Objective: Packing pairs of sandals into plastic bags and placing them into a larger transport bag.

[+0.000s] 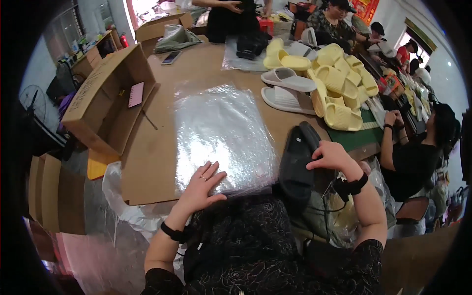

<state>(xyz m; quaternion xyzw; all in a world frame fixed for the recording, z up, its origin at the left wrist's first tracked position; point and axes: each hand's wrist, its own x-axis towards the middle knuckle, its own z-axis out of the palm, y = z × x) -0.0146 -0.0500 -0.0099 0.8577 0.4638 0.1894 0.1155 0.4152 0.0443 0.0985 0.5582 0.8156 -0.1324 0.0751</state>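
My left hand (202, 185) lies flat, fingers spread, on the near edge of a stack of clear plastic bags (221, 132) spread over the cardboard-covered table (147, 162). To the right of the bags, my right hand (332, 156) grips a pair of black slide sandals (297, 162) held together, toes pointing away from me. Both wrists wear black bands.
An open cardboard box (105, 98) with a pink item inside lies on its side at left. Yellow slides (339, 83) are piled at the far right, with a white pair (287, 88) beside them. A phone (171, 57) lies farther back. Other people sit at right and stand at the back.
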